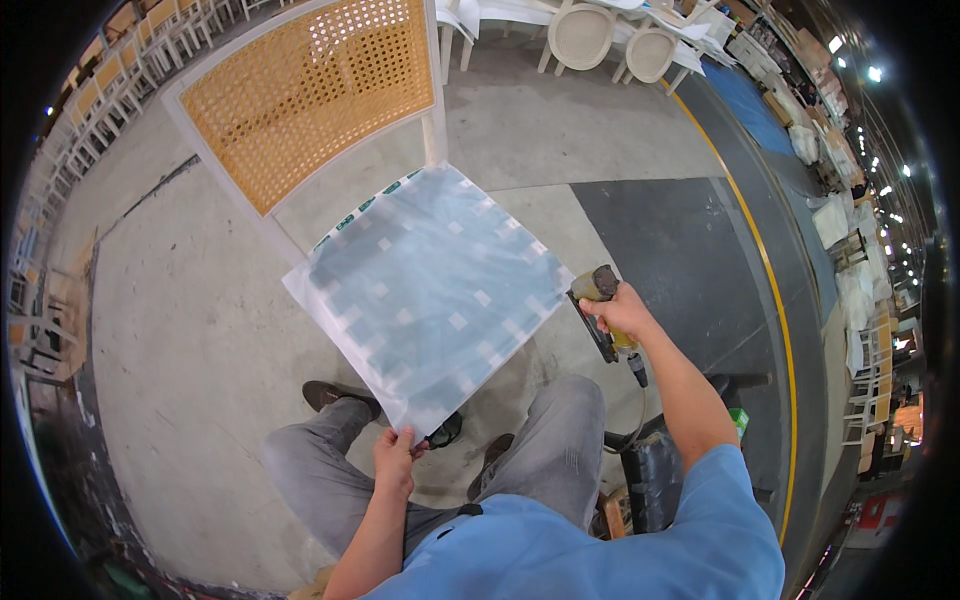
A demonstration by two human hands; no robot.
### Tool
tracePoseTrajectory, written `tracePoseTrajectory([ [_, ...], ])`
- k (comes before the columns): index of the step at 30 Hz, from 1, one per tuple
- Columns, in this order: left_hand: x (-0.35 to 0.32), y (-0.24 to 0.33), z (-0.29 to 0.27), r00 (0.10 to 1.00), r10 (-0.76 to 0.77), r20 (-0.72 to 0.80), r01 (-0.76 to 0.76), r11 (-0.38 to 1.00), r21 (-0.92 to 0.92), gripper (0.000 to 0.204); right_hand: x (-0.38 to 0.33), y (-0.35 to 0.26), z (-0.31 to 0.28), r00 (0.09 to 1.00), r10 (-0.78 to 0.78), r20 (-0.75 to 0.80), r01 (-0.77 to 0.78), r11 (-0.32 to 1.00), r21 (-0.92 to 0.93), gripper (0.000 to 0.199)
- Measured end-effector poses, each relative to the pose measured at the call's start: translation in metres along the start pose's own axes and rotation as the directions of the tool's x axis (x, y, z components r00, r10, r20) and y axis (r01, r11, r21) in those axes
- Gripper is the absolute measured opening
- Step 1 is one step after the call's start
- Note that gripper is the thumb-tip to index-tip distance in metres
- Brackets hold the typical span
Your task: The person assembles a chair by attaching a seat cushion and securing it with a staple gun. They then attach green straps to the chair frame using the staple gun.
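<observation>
In front of me stands a white chair frame with a woven cane backrest (315, 95). Thin white translucent fabric (430, 290) covers its seat, and crossed webbing straps show through. Green-marked strap ends peek out along the seat's back edge. At the near corner, my left hand (395, 460) pinches the fabric's edge between closed fingers. My right hand (622, 312) grips a yellowish staple gun (598, 286), its nose at the seat's right corner. Whether the nose touches the seat, I cannot tell. An air hose (642, 400) hangs from the gun's handle.
A dark padded seat (650, 480) stands by my right side. Round-seated white chairs (580, 38) and a covered table are at the back. Rows of chairs (110, 75) line the far left. A yellow line (765, 265) crosses the floor at right.
</observation>
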State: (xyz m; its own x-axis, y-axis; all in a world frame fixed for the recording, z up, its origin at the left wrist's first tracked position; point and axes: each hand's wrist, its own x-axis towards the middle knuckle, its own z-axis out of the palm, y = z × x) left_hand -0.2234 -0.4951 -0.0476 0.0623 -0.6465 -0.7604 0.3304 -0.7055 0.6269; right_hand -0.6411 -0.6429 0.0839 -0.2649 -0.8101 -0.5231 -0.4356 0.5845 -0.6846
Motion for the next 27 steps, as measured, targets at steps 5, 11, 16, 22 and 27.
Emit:
tracePoseTrajectory([
  [5,-0.001,-0.002,0.001,1.000,0.028,0.014,-0.028,1.000,0.007,0.021,0.007,0.003,0.003,1.000,0.008,0.001,-0.008,1.000,-0.027,0.024],
  [11,0.002,-0.003,0.003,0.999,0.031,0.008,-0.031,0.999,0.020,0.022,0.006,0.002,0.004,1.000,-0.016,-0.013,0.015,0.995,-0.101,0.027],
  [16,0.003,-0.004,-0.002,0.999,0.037,0.002,-0.037,0.999,0.009,0.023,-0.009,0.000,0.023,0.999,-0.009,0.048,0.011,0.999,-0.035,0.031],
  [22,0.004,-0.003,0.001,0.998,0.048,0.029,-0.049,0.999,0.018,0.022,-0.016,0.000,0.039,0.998,-0.008,0.063,0.015,0.993,-0.117,0.035],
  [27,0.006,-0.005,0.002,0.998,0.055,0.024,-0.055,0.998,-0.015,0.022,-0.027,-0.006,0.042,0.997,0.016,0.070,-0.010,0.997,-0.079,0.035],
])
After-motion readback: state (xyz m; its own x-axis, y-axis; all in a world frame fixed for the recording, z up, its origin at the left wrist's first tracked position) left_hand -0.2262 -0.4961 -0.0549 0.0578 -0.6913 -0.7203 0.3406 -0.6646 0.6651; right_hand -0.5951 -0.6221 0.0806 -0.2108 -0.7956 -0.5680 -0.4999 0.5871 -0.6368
